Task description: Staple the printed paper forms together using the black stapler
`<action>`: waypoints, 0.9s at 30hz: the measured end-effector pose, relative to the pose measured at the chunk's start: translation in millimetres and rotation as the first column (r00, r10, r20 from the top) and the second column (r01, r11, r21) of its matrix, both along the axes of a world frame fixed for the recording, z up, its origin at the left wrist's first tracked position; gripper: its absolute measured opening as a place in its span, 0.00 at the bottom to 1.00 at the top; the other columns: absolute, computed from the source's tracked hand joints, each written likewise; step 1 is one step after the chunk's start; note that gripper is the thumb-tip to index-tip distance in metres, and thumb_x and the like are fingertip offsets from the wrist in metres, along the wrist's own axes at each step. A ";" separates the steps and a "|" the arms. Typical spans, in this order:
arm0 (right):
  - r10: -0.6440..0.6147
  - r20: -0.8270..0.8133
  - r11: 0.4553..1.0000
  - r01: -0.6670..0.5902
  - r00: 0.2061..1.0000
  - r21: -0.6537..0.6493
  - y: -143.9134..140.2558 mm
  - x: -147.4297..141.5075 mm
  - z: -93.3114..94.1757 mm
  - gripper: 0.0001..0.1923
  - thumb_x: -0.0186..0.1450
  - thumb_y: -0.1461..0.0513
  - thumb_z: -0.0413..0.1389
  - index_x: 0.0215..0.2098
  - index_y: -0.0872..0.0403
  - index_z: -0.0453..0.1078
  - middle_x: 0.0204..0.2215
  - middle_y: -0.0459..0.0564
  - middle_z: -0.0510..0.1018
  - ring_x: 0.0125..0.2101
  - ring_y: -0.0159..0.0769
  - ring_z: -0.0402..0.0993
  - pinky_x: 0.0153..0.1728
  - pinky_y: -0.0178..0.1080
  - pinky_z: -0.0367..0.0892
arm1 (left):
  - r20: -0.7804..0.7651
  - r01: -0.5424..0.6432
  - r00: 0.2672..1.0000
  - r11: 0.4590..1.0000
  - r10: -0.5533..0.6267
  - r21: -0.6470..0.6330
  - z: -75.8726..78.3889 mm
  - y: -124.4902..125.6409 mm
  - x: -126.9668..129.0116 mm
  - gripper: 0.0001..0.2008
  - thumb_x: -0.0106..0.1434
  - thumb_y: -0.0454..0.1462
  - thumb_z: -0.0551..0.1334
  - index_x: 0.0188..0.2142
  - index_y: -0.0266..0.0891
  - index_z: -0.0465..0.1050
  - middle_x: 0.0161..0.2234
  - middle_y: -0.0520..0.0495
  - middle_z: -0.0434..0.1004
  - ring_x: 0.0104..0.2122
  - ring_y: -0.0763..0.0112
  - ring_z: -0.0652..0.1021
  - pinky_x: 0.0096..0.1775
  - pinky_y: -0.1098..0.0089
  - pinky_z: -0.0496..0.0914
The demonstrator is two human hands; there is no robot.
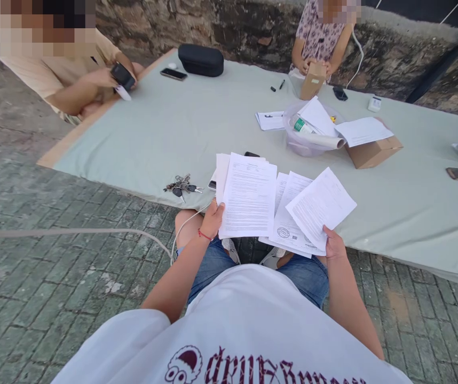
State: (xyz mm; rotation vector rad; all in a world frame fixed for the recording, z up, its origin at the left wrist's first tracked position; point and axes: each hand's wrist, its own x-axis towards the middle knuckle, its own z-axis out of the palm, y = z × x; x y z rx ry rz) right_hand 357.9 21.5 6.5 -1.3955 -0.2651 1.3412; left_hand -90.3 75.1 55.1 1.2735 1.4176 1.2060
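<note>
My left hand point(213, 217) grips the lower left edge of a stack of printed white sheets point(249, 194), held up above my lap. My right hand point(334, 245) holds several more printed sheets point(319, 205) fanned out to the right, one bearing a round stamp. Both bundles overlap in the middle, over the near edge of a low table covered in pale green cloth point(152, 138). A red string sits on my left wrist.
A bunch of keys point(181, 185) lies by the table edge, a phone partly hidden behind the papers. Further back are a cardboard box point(373, 152), a clear tub of papers point(307, 136), a black case point(200, 60) and phones. Other people sit around the table. A white cable point(72, 231) crosses the brick floor.
</note>
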 end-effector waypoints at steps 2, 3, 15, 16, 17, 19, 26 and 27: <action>0.026 -0.061 0.999 -0.027 0.998 -0.027 0.5 4.5 -0.7 0.23 0.51 0.59 0.70 0.46 0.51 0.79 0.44 0.50 0.86 0.52 0.53 0.81 0.50 0.54 0.82 | -0.024 0.032 0.999 0.999 -0.033 -0.010 2.8 -0.1 -2.3 0.24 0.70 0.53 0.57 0.57 0.40 0.68 0.57 0.39 0.77 0.58 0.53 0.75 0.61 0.53 0.69; 0.025 -0.083 0.999 -0.027 0.996 -0.031 0.5 5.5 -0.9 0.23 0.52 0.59 0.69 0.46 0.51 0.79 0.44 0.49 0.86 0.52 0.53 0.81 0.49 0.54 0.82 | -0.033 0.052 0.998 0.998 -0.053 -0.017 4.1 -0.4 -2.6 0.25 0.71 0.53 0.56 0.58 0.41 0.67 0.57 0.38 0.77 0.58 0.53 0.75 0.61 0.53 0.69; 0.040 -0.123 0.999 -0.040 0.992 0.005 -3.3 7.8 -3.0 0.25 0.55 0.60 0.70 0.51 0.50 0.76 0.47 0.48 0.86 0.55 0.50 0.80 0.54 0.52 0.80 | -0.393 0.078 0.916 0.997 -0.082 -0.026 1.9 3.0 -6.1 0.23 0.73 0.55 0.50 0.50 0.40 0.68 0.40 0.38 0.79 0.45 0.49 0.80 0.49 0.50 0.73; 0.044 -0.134 0.999 -0.043 0.990 0.004 -3.8 7.6 -2.0 0.26 0.55 0.59 0.69 0.52 0.49 0.76 0.47 0.48 0.86 0.55 0.50 0.80 0.53 0.52 0.81 | -0.407 0.080 0.910 0.997 -0.083 -0.024 3.2 2.7 -5.7 0.23 0.73 0.55 0.50 0.50 0.40 0.68 0.39 0.39 0.79 0.44 0.49 0.80 0.48 0.51 0.73; 0.046 -0.143 0.999 -0.046 0.989 0.006 -4.3 7.1 -0.7 0.26 0.55 0.59 0.69 0.52 0.49 0.76 0.47 0.49 0.85 0.55 0.51 0.80 0.52 0.53 0.81 | -0.415 0.081 0.906 0.997 -0.080 -0.017 4.7 2.3 -4.7 0.23 0.73 0.55 0.50 0.50 0.40 0.68 0.38 0.39 0.78 0.44 0.49 0.80 0.48 0.51 0.73; 0.050 -0.154 0.999 -0.048 0.987 0.015 -5.1 5.6 2.6 0.27 0.55 0.59 0.69 0.54 0.49 0.75 0.47 0.49 0.85 0.55 0.51 0.80 0.51 0.55 0.81 | -0.410 0.075 0.910 0.997 -0.067 0.004 7.5 1.4 -1.5 0.23 0.73 0.56 0.51 0.49 0.40 0.69 0.37 0.39 0.78 0.45 0.47 0.80 0.50 0.50 0.73; 0.082 -0.132 0.997 -0.083 0.988 0.002 -6.2 -0.7 14.0 0.30 0.53 0.57 0.71 0.53 0.50 0.74 0.47 0.50 0.85 0.55 0.51 0.79 0.49 0.57 0.81 | -0.174 0.088 0.981 0.996 -0.090 -0.017 12.5 -1.4 20.5 0.19 0.68 0.56 0.61 0.43 0.44 0.70 0.34 0.44 0.77 0.42 0.49 0.79 0.52 0.51 0.71; 0.087 -0.114 0.996 -0.088 0.990 -0.004 -6.0 -1.3 14.7 0.29 0.53 0.56 0.71 0.52 0.50 0.75 0.47 0.50 0.85 0.55 0.52 0.79 0.49 0.57 0.81 | -0.147 0.092 0.985 0.995 -0.095 -0.025 12.6 -1.7 25.3 0.18 0.68 0.55 0.61 0.43 0.44 0.70 0.35 0.43 0.77 0.43 0.49 0.79 0.53 0.51 0.71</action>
